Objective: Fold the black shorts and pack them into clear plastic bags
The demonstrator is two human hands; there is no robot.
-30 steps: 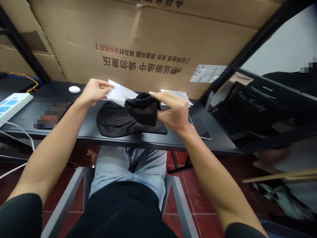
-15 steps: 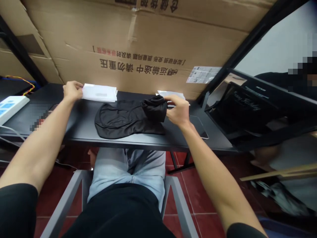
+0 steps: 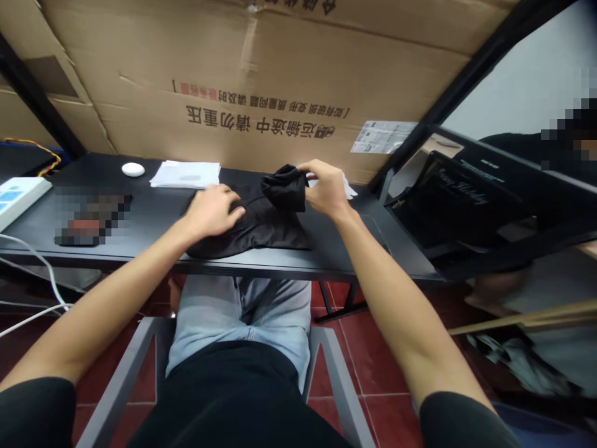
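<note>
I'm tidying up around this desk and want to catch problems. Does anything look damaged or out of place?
Nothing looks spilled. The cardboard behind the desk is creased, with its printing upside down, which looks odd but probably harmless. The white papers near the left hand lie slightly unevenly stacked.

Soft, uneven indoor light, pale sheen on the black desk (image 3: 275,256), mild blur, stretched edges

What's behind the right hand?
White paper, with the cardboard beyond it. The paper's middle is covered by the right hand, so its full outline can't be seen.
</note>
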